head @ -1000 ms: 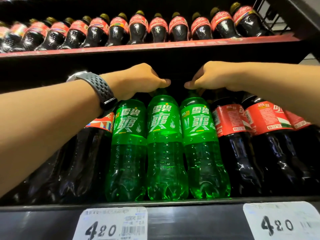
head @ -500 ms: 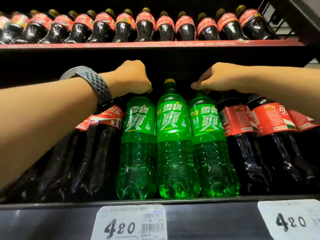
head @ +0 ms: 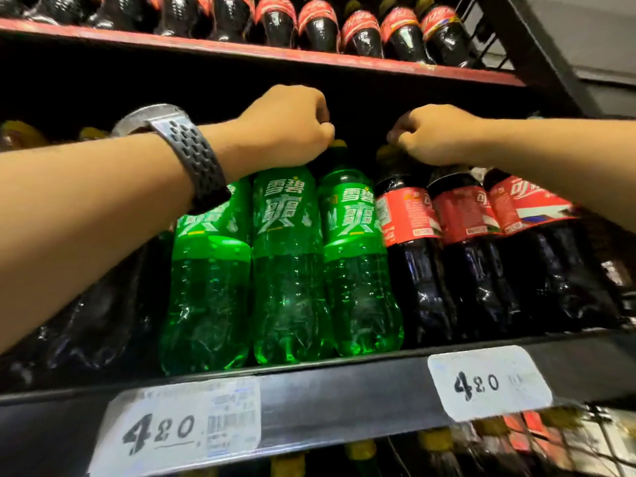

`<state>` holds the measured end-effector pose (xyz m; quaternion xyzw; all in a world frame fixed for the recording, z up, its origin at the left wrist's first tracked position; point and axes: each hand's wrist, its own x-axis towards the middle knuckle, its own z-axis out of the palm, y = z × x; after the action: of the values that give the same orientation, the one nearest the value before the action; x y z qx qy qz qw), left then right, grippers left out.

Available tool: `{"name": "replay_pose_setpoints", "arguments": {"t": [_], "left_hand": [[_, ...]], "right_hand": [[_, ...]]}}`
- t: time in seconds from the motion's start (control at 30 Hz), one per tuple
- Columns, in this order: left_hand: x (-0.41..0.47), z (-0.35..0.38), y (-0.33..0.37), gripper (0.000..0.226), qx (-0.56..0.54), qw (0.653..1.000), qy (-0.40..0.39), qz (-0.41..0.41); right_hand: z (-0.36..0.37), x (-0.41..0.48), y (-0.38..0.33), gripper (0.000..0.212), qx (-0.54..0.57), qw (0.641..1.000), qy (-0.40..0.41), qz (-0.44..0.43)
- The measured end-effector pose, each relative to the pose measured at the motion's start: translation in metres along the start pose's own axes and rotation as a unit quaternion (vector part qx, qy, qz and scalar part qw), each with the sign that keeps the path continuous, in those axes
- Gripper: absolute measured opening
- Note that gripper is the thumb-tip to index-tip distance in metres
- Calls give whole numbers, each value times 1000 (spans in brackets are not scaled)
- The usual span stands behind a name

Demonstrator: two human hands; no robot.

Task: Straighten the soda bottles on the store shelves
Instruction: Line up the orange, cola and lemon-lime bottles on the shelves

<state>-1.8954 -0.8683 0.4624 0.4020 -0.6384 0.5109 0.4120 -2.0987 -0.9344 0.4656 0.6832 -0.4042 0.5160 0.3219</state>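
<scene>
Three green soda bottles stand side by side on the middle shelf [head: 344, 383]. My left hand [head: 285, 129] curls over the top of the middle green bottle [head: 285, 235] and hides its cap. Beside my fingers, the right green bottle [head: 354, 235] shows its yellow cap. The left green bottle [head: 206, 287] is partly behind my left forearm. My right hand [head: 437, 136] grips the top of a cola bottle [head: 461, 218] just right of the green ones; its cap is hidden. Another cola bottle [head: 406, 218] stands between it and the green bottles.
A row of cola bottles [head: 361, 32] lines the upper shelf above its red edge [head: 241, 51]. More dark bottles [head: 86, 304] stand at the left under my forearm. Price tags [head: 179, 428] [head: 488, 383] hang on the black shelf front. Bottles [head: 447, 445] fill the shelf below.
My left hand moved right from the left green bottle to the middle one. My right hand moved from the right green bottle to a cola bottle. The view shifted up and left.
</scene>
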Motion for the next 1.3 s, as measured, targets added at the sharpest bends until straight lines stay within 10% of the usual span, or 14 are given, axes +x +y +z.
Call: {"name": "replay_pose_setpoints", "arguments": {"t": [0.6,0.93,1.3], "left_hand": [[45,71,84,53,110,984,-50,-133],[51,57,97,14,-77,968,-91,-221],[46,56,87,21,-105,971,-96,-190]], "right_hand": [[-24,-5,73,35,-65,988,-53,-129],[-23,-3,67,32,-113,980,-65,-149],[-16,12,70,41,-37,992,-71,-98]]}}
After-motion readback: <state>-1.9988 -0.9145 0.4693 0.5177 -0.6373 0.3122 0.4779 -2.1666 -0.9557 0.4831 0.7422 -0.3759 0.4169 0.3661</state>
